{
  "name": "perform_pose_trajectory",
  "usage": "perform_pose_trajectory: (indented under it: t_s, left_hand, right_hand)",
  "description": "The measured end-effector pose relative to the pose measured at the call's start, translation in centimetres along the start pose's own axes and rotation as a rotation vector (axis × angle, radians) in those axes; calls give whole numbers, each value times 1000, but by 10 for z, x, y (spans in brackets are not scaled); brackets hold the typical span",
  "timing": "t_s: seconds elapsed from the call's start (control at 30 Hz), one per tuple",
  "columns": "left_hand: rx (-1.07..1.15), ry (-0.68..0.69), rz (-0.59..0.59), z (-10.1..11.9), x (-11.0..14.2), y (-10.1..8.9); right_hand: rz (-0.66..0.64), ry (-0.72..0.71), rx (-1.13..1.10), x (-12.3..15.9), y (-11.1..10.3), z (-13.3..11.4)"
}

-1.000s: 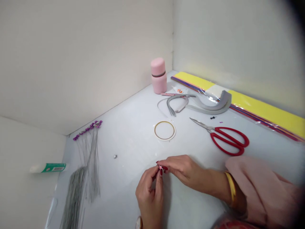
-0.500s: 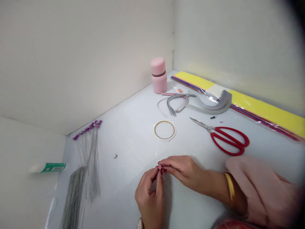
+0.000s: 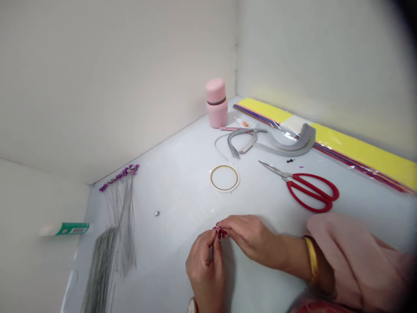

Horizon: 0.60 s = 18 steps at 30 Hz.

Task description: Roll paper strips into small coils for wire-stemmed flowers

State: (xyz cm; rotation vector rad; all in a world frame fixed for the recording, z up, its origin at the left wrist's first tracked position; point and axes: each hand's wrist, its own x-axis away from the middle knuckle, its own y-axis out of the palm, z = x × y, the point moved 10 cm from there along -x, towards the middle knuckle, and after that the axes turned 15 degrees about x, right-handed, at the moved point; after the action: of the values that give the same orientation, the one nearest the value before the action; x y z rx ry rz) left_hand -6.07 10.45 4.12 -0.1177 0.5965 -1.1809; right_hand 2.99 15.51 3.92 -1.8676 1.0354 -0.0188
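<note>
My left hand [image 3: 206, 265] and my right hand [image 3: 252, 239] meet fingertip to fingertip low over the white table. Between the pinched fingers of both is a tiny whitish object [image 3: 218, 228], mostly covered, so its kind cannot be made out. Just beyond the hands lies a thin roll of white tape [image 3: 237, 182] with a yellowish inner ring. A small silvery piece [image 3: 157, 213] rests off to the left. Red-handled scissors [image 3: 301, 184] lie to the right, closed, tips pointing left.
Wire stems with purple tips [image 3: 120, 176] and a bundle of thin wires [image 3: 99, 274] are at left, near a green-labelled white tube [image 3: 74, 228]. At the back stand a pink flask [image 3: 217, 104], curled grey strips [image 3: 283, 150], and a yellow-topped packet of coloured sheets [image 3: 365, 152].
Both hands stay pinched together at nearly the same spot, with slight shifts of the fingers. The right forearm has moved a little, showing more of the bangle.
</note>
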Motion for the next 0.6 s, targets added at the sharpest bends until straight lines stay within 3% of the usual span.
perform_pose_trajectory:
  t_s: [0.13, 0.33, 0.47, 0.6]
  left_hand:
    - [73, -99, 21, -11, 1, -1]
    - [516, -585, 84, -49, 8, 7]
    - [658, -658, 105, -51, 7, 12]
    - [706, -683, 74, -51, 8, 18]
  right_hand:
    - [-24, 9, -12, -2, 1, 0]
    - [-108, 212, -210, -5, 5, 18]
    - [-123, 154, -270, -6, 6, 14]
    - [-178, 263, -431, -4, 13, 20]
